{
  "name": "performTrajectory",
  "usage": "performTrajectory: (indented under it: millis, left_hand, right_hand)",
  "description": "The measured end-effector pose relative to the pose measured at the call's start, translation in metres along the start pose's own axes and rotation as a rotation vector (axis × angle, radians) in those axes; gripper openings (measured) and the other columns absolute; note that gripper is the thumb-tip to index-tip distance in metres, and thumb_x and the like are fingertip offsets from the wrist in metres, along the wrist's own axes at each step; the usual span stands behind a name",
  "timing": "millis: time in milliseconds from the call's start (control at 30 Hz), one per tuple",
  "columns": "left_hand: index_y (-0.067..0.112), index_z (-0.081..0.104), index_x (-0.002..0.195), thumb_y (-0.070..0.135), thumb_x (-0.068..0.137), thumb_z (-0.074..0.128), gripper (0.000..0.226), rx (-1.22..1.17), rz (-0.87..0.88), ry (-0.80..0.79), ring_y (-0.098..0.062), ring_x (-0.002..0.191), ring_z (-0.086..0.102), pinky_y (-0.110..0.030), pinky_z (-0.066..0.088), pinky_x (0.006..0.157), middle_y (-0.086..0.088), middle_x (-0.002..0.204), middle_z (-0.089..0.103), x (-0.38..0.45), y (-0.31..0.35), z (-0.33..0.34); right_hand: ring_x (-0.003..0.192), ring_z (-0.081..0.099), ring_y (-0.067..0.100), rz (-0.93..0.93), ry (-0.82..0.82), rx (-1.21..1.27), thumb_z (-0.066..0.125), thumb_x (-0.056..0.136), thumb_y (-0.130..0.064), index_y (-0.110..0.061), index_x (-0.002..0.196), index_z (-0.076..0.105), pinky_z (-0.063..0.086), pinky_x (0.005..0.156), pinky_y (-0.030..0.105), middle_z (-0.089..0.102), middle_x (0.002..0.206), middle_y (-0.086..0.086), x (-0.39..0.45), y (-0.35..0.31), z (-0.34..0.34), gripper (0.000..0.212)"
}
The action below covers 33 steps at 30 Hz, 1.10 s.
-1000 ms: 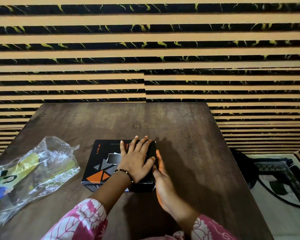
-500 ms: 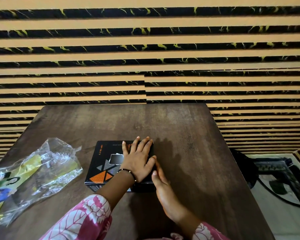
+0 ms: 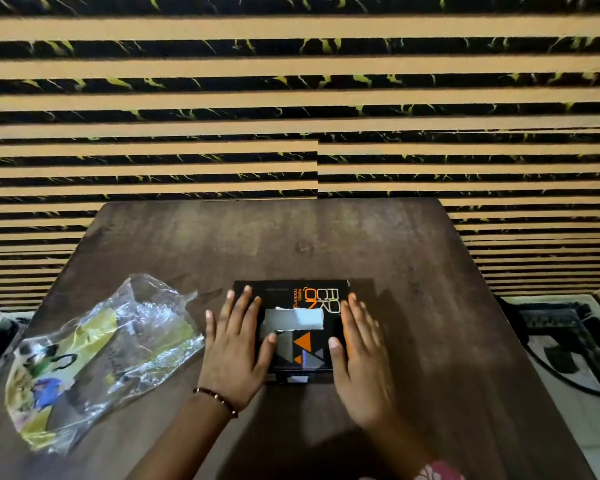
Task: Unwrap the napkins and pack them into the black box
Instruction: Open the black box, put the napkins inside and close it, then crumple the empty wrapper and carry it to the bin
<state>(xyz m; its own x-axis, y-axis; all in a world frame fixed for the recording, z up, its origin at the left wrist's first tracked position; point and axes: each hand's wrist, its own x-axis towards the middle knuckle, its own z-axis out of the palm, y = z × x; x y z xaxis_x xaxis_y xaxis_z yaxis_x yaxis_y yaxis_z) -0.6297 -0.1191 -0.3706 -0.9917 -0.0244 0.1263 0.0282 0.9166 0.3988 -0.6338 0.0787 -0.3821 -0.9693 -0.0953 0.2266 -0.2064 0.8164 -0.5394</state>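
Observation:
The black box [image 3: 302, 299] with orange print lies shut on the brown table [image 3: 326, 237], near its front middle. A white strip [image 3: 297, 319] shows across its lid. My left hand [image 3: 234, 348] rests flat on the box's left side with fingers straight and spread. On the box's right edge my right hand [image 3: 359, 358] lies flat too, fingers straight. No napkins are visible outside the box.
A crumpled clear plastic wrapper [image 3: 101, 355] with yellow and green print lies on the table to the left of the box. The table's right edge drops to a patterned floor with a dark object [image 3: 561, 341]. A striped wall stands behind.
The box has been turned and now sits squarer to me. My left hand moved from the lid's right part to its left side, and my right hand now lies on the right edge.

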Motion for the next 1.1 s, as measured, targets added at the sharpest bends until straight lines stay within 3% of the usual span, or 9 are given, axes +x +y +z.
performTrajectory:
  millis: [167, 367, 500, 667, 867, 1100]
  left_hand:
    - [0.02, 0.022, 0.145, 0.051, 0.088, 0.023, 0.065, 0.089, 0.037, -0.029, -0.013, 0.144, 0.004, -0.041, 0.002, 0.116, 0.005, 0.155, 0.015, 0.001, -0.004, 0.011]
    - [0.019, 0.021, 0.145, 0.051, 0.087, 0.024, 0.067, 0.035, 0.037, -0.043, -0.014, 0.144, 0.003, -0.041, 0.016, 0.117, 0.005, 0.156, 0.014, 0.034, -0.014, 0.012]
    - [0.019, 0.021, 0.145, 0.05, 0.086, 0.026, 0.067, 0.009, 0.03, -0.048, -0.014, 0.144, 0.004, -0.043, 0.026, 0.115, 0.003, 0.156, 0.017, 0.073, -0.022, 0.014]
    - [0.019, 0.019, 0.145, 0.051, 0.086, 0.023, 0.068, 0.027, 0.031, -0.044, -0.013, 0.144, 0.002, -0.039, 0.024, 0.116, 0.003, 0.156, 0.016, 0.121, -0.029, 0.018]
    - [0.02, 0.017, 0.146, 0.051, 0.085, 0.019, 0.068, 0.047, 0.05, -0.033, -0.014, 0.145, 0.003, -0.035, 0.022, 0.115, 0.003, 0.157, 0.015, 0.186, -0.036, 0.023]
    - [0.018, 0.021, 0.145, 0.05, 0.085, 0.019, 0.068, 0.058, 0.066, 0.0, -0.016, 0.145, 0.005, -0.032, 0.019, 0.114, 0.001, 0.156, 0.019, 0.255, -0.044, 0.036]
  right_hand:
    - [0.141, 0.026, 0.022, 0.04, -0.092, -0.25, 0.004, 0.094, -0.047, -0.01, 0.142, 0.032, 0.012, 0.113, 0.034, 0.028, 0.152, 0.004, 0.006, 0.001, 0.013, 0.067]
    - [0.141, 0.023, 0.019, 0.029, -0.084, -0.297, 0.024, 0.092, -0.036, -0.011, 0.142, 0.032, 0.011, 0.114, 0.033, 0.031, 0.152, 0.005, 0.039, 0.0, 0.022, 0.058]
    - [0.141, 0.018, 0.015, 0.024, -0.065, -0.304, 0.024, 0.091, -0.035, -0.012, 0.143, 0.03, 0.008, 0.115, 0.03, 0.03, 0.152, 0.003, 0.076, -0.001, 0.03, 0.057]
    - [0.139, 0.02, 0.014, 0.003, -0.048, -0.308, 0.023, 0.091, -0.034, -0.01, 0.141, 0.034, 0.019, 0.115, 0.038, 0.035, 0.15, 0.006, 0.126, 0.004, 0.04, 0.057]
    - [0.142, 0.022, 0.018, 0.018, -0.041, -0.318, 0.016, 0.091, -0.038, -0.012, 0.143, 0.029, 0.011, 0.117, 0.036, 0.03, 0.152, 0.004, 0.187, 0.01, 0.052, 0.059]
    - [0.142, 0.024, 0.021, 0.0, -0.03, -0.313, 0.013, 0.091, -0.038, -0.01, 0.142, 0.031, 0.012, 0.117, 0.036, 0.031, 0.152, 0.007, 0.255, 0.02, 0.064, 0.062]
